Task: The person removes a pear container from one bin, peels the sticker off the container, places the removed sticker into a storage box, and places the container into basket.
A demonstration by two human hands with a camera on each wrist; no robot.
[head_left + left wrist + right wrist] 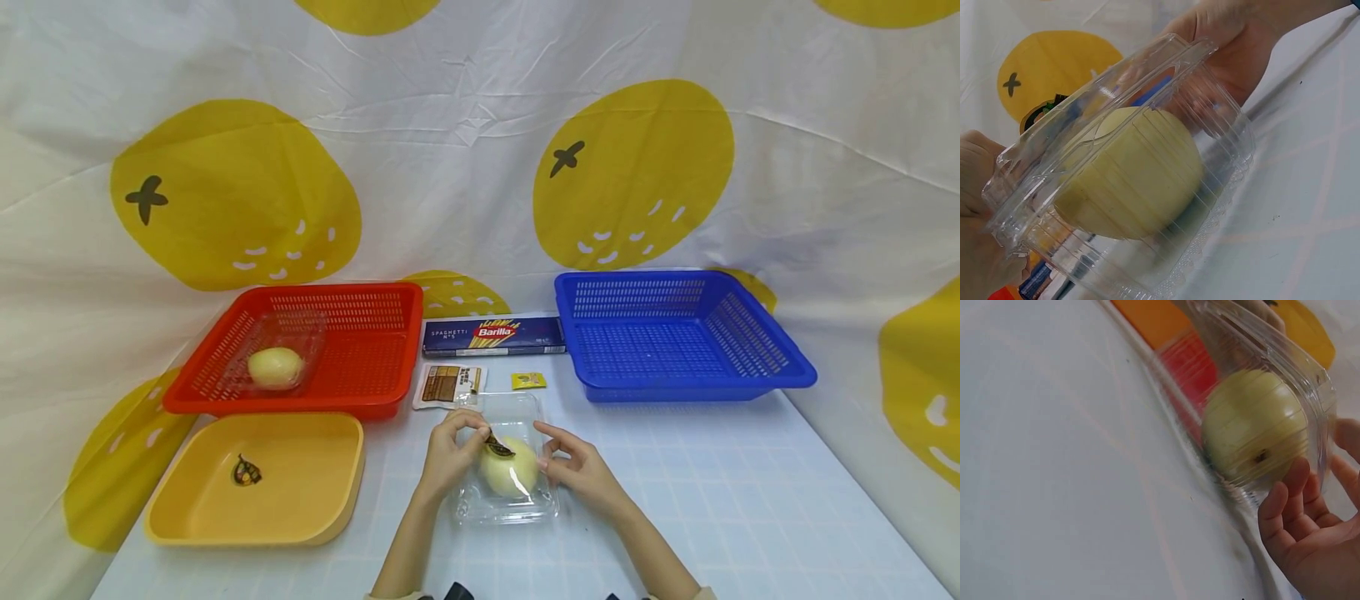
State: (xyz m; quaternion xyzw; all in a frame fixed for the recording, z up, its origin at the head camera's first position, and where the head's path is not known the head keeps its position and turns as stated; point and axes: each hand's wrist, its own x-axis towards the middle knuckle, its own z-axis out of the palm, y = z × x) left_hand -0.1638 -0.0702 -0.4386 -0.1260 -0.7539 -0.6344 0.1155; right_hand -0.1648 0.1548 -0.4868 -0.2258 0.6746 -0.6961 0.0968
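A clear plastic clamshell container (504,510) lies on the table with a round, pale yellow-green fruit (1138,178) inside. My left hand (456,446) pinches a dark printed sticker (498,447) over the container's lid, its free part lifted up between thumb and fingers. On the opposite side, my right hand (583,469) holds the container by its edge, with the index finger stretched out above the lid. In the right wrist view, curled fingers (1297,478) meet the container's side wall, close to the fruit.
A yellow basin (307,475) holding another dark sticker (246,472) stands at left. Behind it, a red basket (360,350) contains a second packed fruit (275,367). A spaghetti box (495,336), brown-and-white pouch (450,386) and yellow packet (528,381) lie behind the container; a blue basket (645,342) stands back right.
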